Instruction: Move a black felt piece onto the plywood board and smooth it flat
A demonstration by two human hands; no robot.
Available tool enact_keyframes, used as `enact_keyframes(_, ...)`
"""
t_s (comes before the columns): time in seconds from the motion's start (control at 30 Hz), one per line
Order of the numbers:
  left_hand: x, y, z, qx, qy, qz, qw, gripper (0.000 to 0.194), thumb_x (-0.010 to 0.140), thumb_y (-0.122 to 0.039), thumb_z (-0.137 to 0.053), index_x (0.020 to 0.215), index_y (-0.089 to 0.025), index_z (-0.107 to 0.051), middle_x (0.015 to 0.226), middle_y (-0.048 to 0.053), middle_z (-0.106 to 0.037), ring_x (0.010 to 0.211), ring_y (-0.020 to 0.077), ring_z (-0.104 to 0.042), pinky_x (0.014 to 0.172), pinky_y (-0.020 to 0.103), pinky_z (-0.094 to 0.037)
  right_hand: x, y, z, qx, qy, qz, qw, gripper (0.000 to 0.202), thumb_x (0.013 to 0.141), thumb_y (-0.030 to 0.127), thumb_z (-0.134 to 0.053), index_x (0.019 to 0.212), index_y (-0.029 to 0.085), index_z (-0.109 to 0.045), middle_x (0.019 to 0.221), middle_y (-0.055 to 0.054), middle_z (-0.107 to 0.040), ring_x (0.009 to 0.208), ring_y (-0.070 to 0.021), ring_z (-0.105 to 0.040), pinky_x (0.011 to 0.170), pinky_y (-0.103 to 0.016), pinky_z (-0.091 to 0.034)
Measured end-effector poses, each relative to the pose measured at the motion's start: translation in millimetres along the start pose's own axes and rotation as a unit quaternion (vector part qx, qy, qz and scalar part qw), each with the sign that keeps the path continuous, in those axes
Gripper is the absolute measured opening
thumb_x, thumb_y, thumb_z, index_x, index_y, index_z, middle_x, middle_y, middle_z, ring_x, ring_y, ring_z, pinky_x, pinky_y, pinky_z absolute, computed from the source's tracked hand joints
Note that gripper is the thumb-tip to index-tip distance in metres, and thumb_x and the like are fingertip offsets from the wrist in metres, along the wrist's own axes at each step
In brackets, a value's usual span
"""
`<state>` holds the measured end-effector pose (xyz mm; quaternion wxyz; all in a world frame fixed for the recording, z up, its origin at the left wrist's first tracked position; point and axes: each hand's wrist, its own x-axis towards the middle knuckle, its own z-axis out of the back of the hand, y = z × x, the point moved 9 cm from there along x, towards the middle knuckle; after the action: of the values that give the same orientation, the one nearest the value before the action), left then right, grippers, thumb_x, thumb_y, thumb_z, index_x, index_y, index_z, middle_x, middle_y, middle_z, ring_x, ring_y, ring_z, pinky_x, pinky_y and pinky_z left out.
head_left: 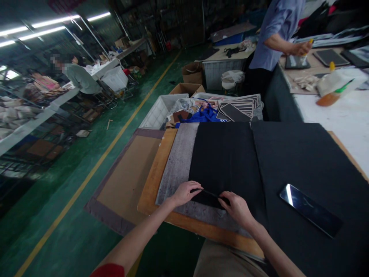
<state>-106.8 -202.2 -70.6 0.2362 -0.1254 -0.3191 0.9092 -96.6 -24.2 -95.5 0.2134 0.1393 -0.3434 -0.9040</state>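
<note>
left hand [186, 192], right hand [235, 207] | black cloth [226, 154] beneath | edge pinched, possibly folded

Workshop, factory-floor type. Evidence: green floor [75, 165] with yellow line [115, 142], strip lights [56, 21] overhead, people [82, 79] along a long workbench [17, 137], white plastic crate [152, 113], pile of flat panels [236, 111], black cloth [227, 157] spread on a board [152, 186].
</note>
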Motion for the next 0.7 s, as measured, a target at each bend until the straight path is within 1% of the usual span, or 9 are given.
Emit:
enact_keyframes(0.17, 4, 6, 2.6, -0.031, -0.017, 0.027, 0.999, 0.034, 0.096, -0.037, -0.041, 0.1, -0.019, -0.07, 0.103, 0.007, -0.072, 0.099, 0.0173, -0.064, 0.089, 0.031, -0.05, 1, -5, -2, 0.027, 0.007, -0.011, 1.0, 0.023, 0.09, 0.034, -0.044, 0.091, 0.023, -0.064, 0.084, -0.003, -0.067, 0.078, -0.0173, -0.062, 0.071, -0.028, -0.045)
enact_keyframes(0.43, 4, 15, -0.3, -0.049, -0.031, 0.062, 0.996, 0.038, 0.097, -0.036, -0.038, 0.097, -0.018, -0.071, 0.105, 0.007, -0.071, 0.099, 0.0175, -0.064, 0.09, 0.03, -0.048, 3, -9, -4, 0.048, 0.006, -0.016, 0.999, 0.028, 0.093, 0.035, -0.039, 0.09, 0.023, -0.064, 0.087, -0.003, -0.067, 0.08, -0.0173, -0.063, 0.072, -0.028, -0.045)
enact_keyframes(0.7, 3, 15, 0.7, -0.056, -0.035, 0.076, 0.995, 0.04, 0.097, -0.038, -0.037, 0.097, -0.018, -0.071, 0.105, 0.006, -0.071, 0.1, 0.0171, -0.064, 0.091, 0.029, -0.048, 3, -15, -8, 0.038, 0.007, -0.024, 0.999, 0.02, 0.087, 0.026, -0.045, 0.093, 0.023, -0.064, 0.093, -0.003, -0.068, 0.085, -0.0177, -0.064, 0.074, -0.027, -0.046)
